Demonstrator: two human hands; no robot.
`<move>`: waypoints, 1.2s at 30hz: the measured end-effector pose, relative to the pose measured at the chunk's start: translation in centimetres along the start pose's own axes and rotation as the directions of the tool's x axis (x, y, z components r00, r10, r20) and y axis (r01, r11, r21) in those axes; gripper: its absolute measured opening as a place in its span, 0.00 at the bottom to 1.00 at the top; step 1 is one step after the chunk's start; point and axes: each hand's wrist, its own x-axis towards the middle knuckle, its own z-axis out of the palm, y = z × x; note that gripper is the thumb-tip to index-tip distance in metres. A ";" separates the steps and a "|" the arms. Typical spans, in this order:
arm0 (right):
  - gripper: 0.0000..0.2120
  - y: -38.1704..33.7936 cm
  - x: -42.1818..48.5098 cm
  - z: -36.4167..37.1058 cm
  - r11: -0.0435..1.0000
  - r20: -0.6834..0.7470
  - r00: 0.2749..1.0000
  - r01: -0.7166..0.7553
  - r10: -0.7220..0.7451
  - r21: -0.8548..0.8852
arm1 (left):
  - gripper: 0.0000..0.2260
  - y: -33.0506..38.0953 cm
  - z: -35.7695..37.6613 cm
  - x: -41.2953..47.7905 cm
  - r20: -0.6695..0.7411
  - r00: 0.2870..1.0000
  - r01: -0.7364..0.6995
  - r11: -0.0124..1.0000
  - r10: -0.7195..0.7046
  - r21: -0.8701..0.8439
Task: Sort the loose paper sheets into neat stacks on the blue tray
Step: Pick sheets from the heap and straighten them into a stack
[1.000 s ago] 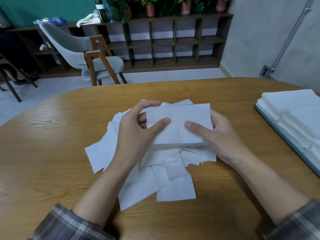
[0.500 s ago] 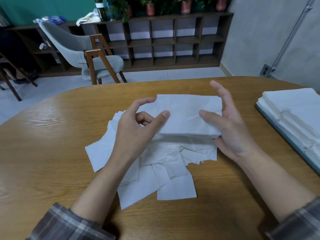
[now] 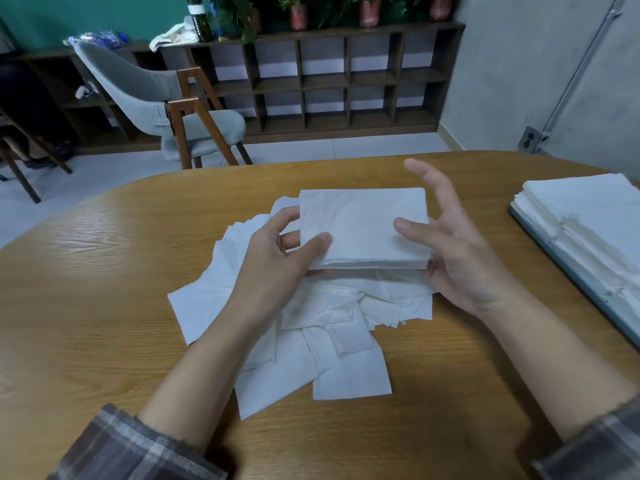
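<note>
My left hand (image 3: 277, 258) pinches the stack (image 3: 363, 230) above the loose pile (image 3: 311, 341); my right hand (image 3: 460, 261), fingers spread, seemingly touches its edge.

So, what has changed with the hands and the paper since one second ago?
The left hand, gripping throughout, lifted the small stack higher above the loose pile. The right hand opened, its fingers spread. The pile and the sheets on the blue tray stayed put.
</note>
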 end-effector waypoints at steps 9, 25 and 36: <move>0.16 0.7 0.3 -1.0 0.844 -0.318 0.920 0.024 -0.228 -0.535 | 0.31 -2.7 -0.2 0.8 0.142 0.936 -0.334 0.691 0.321 0.641; 0.16 1.3 0.4 -1.0 0.796 -0.260 0.922 0.080 -0.288 -0.600 | 0.06 -2.8 -0.3 0.6 0.310 0.851 -0.514 0.556 0.423 0.653; 0.13 1.4 0.1 -0.6 0.941 -0.039 0.993 0.092 -0.110 -0.324 | 0.07 -1.3 0.0 0.0 0.075 0.849 -0.485 0.716 0.523 0.502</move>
